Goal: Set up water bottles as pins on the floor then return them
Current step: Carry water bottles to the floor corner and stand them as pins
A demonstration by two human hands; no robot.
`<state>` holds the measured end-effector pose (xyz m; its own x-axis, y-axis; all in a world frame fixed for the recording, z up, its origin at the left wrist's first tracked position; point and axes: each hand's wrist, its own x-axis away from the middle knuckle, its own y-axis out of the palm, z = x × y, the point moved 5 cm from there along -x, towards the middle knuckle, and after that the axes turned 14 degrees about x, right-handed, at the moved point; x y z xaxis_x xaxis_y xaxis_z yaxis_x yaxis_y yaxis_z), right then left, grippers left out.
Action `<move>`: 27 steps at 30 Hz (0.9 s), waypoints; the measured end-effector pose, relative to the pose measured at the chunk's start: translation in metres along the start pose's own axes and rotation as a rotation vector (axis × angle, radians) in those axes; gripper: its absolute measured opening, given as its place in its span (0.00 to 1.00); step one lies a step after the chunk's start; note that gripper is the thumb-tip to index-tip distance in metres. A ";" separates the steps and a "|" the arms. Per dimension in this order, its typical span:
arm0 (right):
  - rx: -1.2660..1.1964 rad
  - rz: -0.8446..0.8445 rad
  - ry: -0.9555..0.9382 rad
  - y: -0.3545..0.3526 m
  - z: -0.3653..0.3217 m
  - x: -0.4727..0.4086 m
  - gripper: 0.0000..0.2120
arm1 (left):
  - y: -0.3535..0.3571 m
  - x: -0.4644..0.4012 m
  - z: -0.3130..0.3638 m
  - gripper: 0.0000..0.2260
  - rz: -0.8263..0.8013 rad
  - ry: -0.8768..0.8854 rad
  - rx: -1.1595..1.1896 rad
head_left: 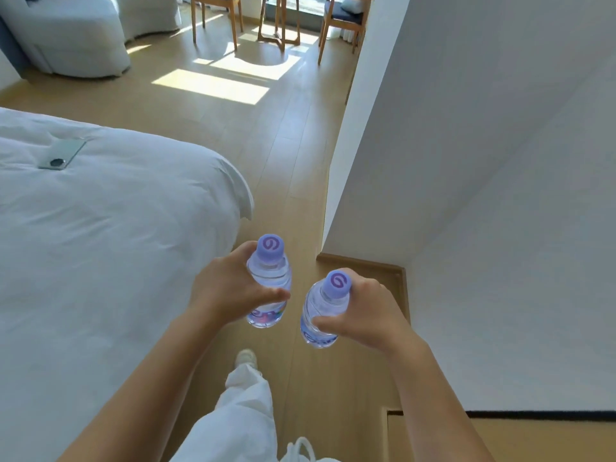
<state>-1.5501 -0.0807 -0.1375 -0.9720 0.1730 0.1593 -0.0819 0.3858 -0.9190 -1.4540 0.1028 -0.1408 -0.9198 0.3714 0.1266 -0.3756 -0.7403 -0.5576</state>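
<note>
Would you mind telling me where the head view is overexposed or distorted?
Head view: sun patches on the wooden floor near the chairs are blown out; wide-angle bending curves the wall edge and the bed; both bottles, left and right, look reasonably sharp.

Both bottle caps (270, 247) (337, 283) bear a purple swirl logo; the label lettering is unreadable.
</note>
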 end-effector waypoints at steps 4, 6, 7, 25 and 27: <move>-0.014 -0.001 0.025 -0.012 -0.011 -0.081 0.19 | -0.022 -0.086 0.002 0.31 -0.063 0.027 -0.017; -0.027 -0.004 0.045 -0.018 -0.016 -0.119 0.19 | -0.034 -0.126 0.003 0.31 -0.085 0.048 -0.018; -0.038 0.003 0.054 -0.022 -0.018 -0.137 0.19 | -0.041 -0.145 0.004 0.31 -0.090 0.059 -0.017; -0.009 0.059 0.060 -0.088 0.018 -0.453 0.17 | -0.069 -0.465 0.027 0.28 -0.075 0.081 -0.061; -0.014 0.059 0.057 -0.102 0.031 -0.495 0.18 | -0.066 -0.508 0.037 0.28 -0.074 0.073 -0.060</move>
<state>-1.0673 -0.2339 -0.1335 -0.9608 0.2473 0.1254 -0.0212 0.3855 -0.9225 -0.9664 -0.0579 -0.1377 -0.8784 0.4651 0.1102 -0.4326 -0.6756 -0.5970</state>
